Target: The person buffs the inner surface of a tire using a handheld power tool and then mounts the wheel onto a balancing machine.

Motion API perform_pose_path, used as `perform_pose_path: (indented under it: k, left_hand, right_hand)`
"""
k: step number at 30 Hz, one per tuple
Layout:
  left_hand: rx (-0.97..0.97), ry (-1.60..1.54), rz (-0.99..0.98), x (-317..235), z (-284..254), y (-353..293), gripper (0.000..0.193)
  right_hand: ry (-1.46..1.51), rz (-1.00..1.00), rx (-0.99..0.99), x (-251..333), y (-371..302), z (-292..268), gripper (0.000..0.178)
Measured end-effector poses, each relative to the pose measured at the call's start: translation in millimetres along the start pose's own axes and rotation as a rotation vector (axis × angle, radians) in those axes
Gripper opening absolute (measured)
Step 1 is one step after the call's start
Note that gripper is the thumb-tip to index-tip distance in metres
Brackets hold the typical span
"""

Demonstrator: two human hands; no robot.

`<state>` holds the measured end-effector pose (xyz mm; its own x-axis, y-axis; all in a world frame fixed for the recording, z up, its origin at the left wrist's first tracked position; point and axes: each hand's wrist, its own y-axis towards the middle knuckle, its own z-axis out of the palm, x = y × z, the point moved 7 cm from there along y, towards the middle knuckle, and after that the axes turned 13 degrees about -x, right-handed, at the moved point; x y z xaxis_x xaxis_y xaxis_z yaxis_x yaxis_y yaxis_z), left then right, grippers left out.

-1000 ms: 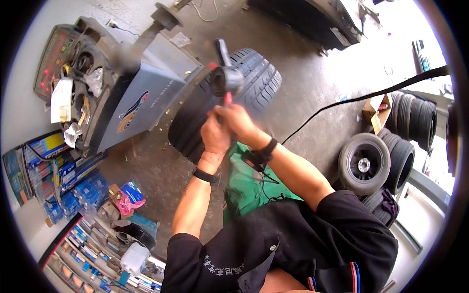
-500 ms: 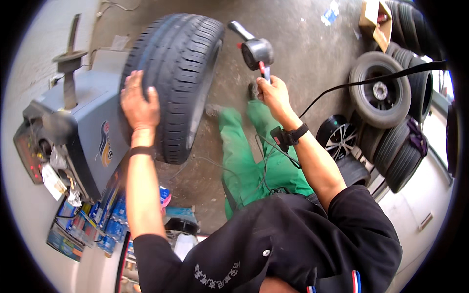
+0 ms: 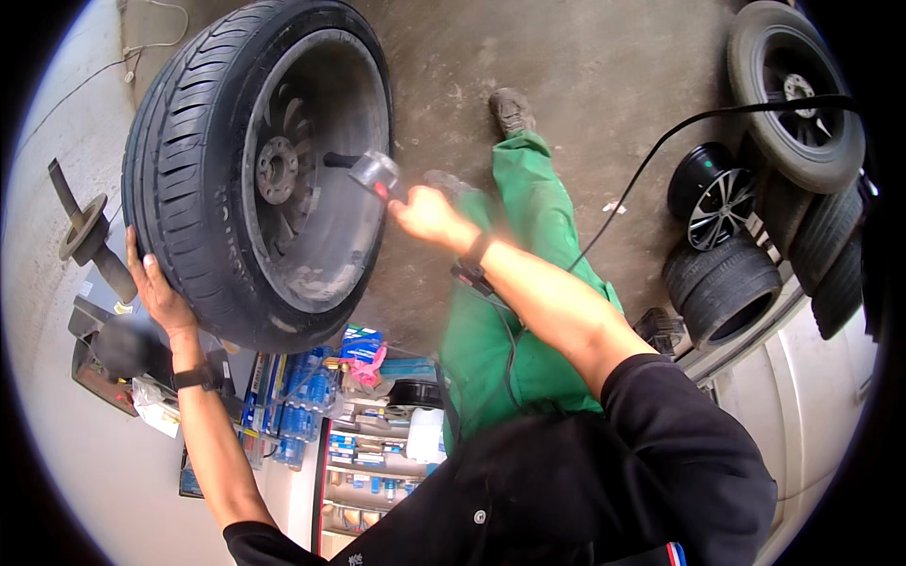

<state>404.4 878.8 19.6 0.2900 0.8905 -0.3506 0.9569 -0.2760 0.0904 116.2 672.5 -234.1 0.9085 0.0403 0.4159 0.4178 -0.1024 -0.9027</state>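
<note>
A car wheel [image 3: 203, 189], a black tyre on a grey rim, stands upright on the left, its dusty hollow side turned toward me. My left hand [image 3: 162, 294] lies against the lower left of the tread, fingers stretched out and palm on the rubber. Level with the rim opening, my right hand [image 3: 429, 219] is closed on a wheel balancer quick nut [image 3: 376, 173], a round metal cup with handles. The cup overlaps the rim's edge in the picture; I cannot tell whether it touches. Motion blurs the right hand slightly.
Left of the wheel is the balancing machine with its shaft and cone [image 3: 90, 231]. Stacked tyres [image 3: 722, 288], a bare alloy rim [image 3: 722, 208] and another wheel [image 3: 797, 94] line the right. Below the wheel stand bottle packs [image 3: 302, 410] and a shelf [image 3: 377, 462]. A black cable [image 3: 651, 160] crosses the right side.
The wheel has turned, so its hollow inner side now shows. My left hand has slid lower on the tread. My right hand has brought the quick nut left, in front of the rim. My view has shifted.
</note>
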Motion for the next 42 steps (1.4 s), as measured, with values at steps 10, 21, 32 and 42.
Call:
perform_pose_path:
  k: [10, 21, 32, 42]
  left_hand:
    - [0.037, -0.031, -0.052, 5.3, 8.1, -17.2, 0.055]
    - [-0.073, -0.01, 0.0, -19.6, -2.4, -87.9, 0.055]
    - [-0.19, -0.027, 0.123, -35.6, -14.4, -67.3, 0.047]
    - [-0.206, 0.058, -0.07, -37.0, -23.9, -110.8, 0.055]
  right_hand:
    - [0.007, -0.12, 0.119, 19.0, 47.0, 73.2, 0.043]
    - [-0.271, -0.251, 0.179, 36.4, 84.5, 122.8, 0.031]
    - [-0.162, -0.483, 0.105, -19.5, 106.7, 146.1, 0.034]
    - [0.175, 0.272, -0.054, -3.0, -63.4, -7.4, 0.019]
